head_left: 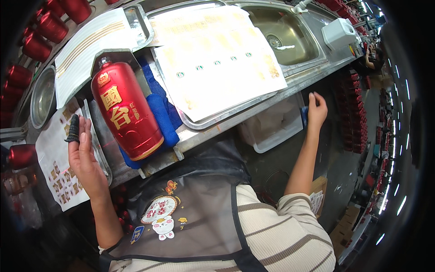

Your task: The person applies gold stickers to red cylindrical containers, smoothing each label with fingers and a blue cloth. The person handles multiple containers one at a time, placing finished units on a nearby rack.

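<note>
A red bottle (128, 113) with gold raised lettering and a dark cap lies tilted on a folded blue cloth (163, 119) at the bench's front edge. Left of it, my left hand (86, 156) is held up with fingers stretched, empty and apart from the bottle. A dark finger cot (73, 129) covers one fingertip. Out to the right, my right hand (318, 111) hangs past the bench edge, fingers loosely bent with nothing visible in them. White sheets of gold and green stickers (222, 68) lie over a metal tray (199, 123) right of the bottle.
A steel sink (290, 52) and a white plastic jug (339, 34) stand at the back right. Below the bench sits a white bin (276, 136). Other red bottles (38, 43) crowd the far left, near a metal bowl (43, 97) and another sticker sheet (59, 158).
</note>
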`<state>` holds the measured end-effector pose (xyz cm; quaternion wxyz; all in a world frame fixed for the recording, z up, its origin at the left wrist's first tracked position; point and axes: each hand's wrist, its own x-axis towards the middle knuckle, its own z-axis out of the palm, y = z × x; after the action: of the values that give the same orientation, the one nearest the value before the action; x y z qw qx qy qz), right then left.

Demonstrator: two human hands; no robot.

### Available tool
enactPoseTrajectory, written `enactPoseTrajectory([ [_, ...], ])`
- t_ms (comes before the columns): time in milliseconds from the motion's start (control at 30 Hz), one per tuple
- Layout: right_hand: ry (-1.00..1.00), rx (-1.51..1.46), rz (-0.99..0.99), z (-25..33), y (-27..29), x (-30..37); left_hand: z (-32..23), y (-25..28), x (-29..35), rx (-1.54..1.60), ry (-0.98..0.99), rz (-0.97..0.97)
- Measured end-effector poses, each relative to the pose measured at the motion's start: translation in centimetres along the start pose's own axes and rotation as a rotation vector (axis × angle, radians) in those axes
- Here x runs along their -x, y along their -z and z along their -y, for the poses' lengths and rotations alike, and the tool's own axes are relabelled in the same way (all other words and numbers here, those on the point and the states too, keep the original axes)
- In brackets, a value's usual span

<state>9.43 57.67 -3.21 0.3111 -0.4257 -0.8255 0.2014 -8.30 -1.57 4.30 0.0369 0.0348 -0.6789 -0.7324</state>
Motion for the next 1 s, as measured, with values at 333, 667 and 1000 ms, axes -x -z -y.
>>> enactPoseTrajectory([
  [333,-0.071,-0.276,0.763,14.8,-7.3,-3.7,-0.5,-0.1,1.2,-0.011,-0.016,-0.052],
  [667,-0.155,-0.291,0.861,14.9,-5.9,-3.9,-0.4,-0.2,0.6,-0.011,-0.001,-0.043],
  [1000,-0.132,-0.401,0.775,11.0,-6.9,-9.7,0.1,0.0,0.5,-0.041,0.033,-0.063],
])
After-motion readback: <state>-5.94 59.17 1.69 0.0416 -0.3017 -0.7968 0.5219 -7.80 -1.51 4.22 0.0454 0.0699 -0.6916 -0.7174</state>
